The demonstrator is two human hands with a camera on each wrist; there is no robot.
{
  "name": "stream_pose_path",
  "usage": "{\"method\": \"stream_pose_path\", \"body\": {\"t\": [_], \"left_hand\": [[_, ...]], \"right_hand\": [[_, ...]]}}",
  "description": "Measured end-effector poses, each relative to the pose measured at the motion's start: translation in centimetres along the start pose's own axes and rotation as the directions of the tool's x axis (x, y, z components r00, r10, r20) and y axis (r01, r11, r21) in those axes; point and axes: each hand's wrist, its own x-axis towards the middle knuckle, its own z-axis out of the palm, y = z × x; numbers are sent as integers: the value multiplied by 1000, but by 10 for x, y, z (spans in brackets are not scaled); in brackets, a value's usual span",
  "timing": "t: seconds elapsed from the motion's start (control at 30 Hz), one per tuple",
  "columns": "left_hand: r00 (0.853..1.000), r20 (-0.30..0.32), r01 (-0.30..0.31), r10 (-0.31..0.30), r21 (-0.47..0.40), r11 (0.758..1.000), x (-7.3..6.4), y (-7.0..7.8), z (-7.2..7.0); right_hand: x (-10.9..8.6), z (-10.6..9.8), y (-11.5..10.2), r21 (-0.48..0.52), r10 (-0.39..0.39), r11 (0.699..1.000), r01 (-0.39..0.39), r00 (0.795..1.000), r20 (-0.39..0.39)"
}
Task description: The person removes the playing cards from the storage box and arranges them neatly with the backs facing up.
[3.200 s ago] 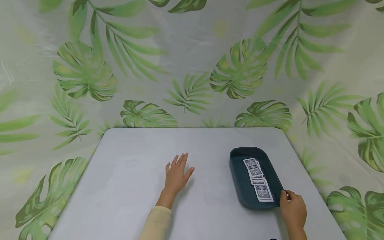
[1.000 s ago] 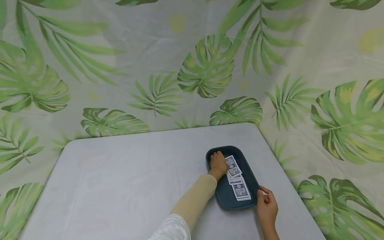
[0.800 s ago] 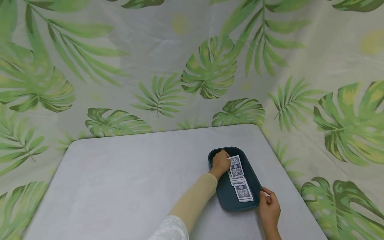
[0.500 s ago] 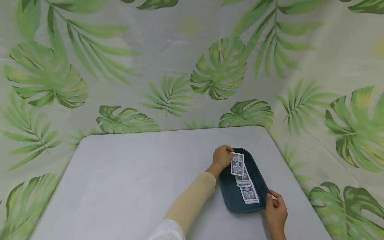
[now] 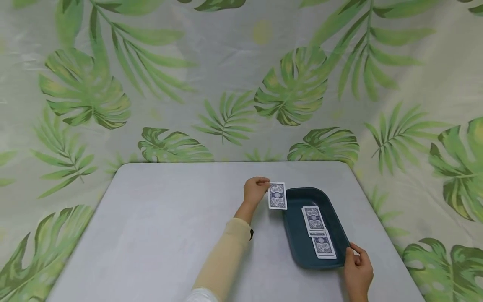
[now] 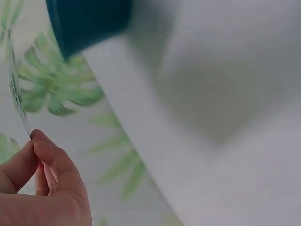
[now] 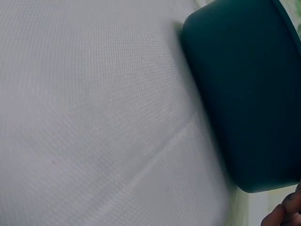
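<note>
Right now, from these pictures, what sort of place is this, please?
Probably a plain indoor work corner, perhaps arranged for filming: a white table, a leaf-printed backdrop behind it, and a dark tray with patterned cards inside.

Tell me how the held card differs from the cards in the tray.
The held card is pinched near a corner by the left hand; no hand touches the tray cards. The tray cards lie overlapping inside the tray; the held card is raised clear of them. Both show blue-and-white patterned backs.
</note>
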Motion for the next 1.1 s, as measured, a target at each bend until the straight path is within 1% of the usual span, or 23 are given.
{"method": "stream_pose_path", "body": {"t": [0.1, 0.17, 0.27, 0.43, 0.53, 0.63, 0.73, 0.77, 0.93, 1.0, 1.1], "left_hand": [[998, -37, 54, -54, -6, 999, 4, -12, -13], [995, -47, 91, -91, 0, 996, 6, -19, -16], [990, -46, 132, -130, 30, 991, 7, -31, -16], [984, -25, 177, -176, 91, 980, 6, -49, -11], [980, -30, 198, -196, 153, 968, 5, -58, -10], [976, -39, 220, -216, 187, 957, 4, -65, -10], [974, -38, 228, -225, 198, 953, 3, -68, -11], [975, -35, 222, -219, 205, 953, 3, -69, -11], [984, -9, 176, -180, 268, 947, 5, -70, -10], [986, 1, 159, -166, 292, 943, 7, -69, -10], [992, -2, 118, -125, 340, 933, 9, -68, -11]], "right_hand": [[0, 1, 0, -8, 4, 1000, -4, 1000, -8], [1, -1, 0, -10, 15, 1000, -16, 1000, -13], [2, -3, 0, -12, 26, 1000, -26, 999, -23], [3, -3, 0, 17, 11, 1000, -10, 1000, -27], [2, -2, 0, 21, 4, 1000, -3, 1000, -21], [0, 0, 0, 19, 1, 1000, -1, 1000, -12], [0, 1, 0, 12, 5, 1000, -4, 1000, -4], [-1, 2, 0, 10, 8, 1000, -8, 1000, -1], [-2, 2, 0, -10, 33, 999, -33, 999, -7], [-1, 2, 0, -12, 34, 999, -34, 999, -9], [0, 0, -1, -7, 22, 1000, -22, 1000, -14]]}}
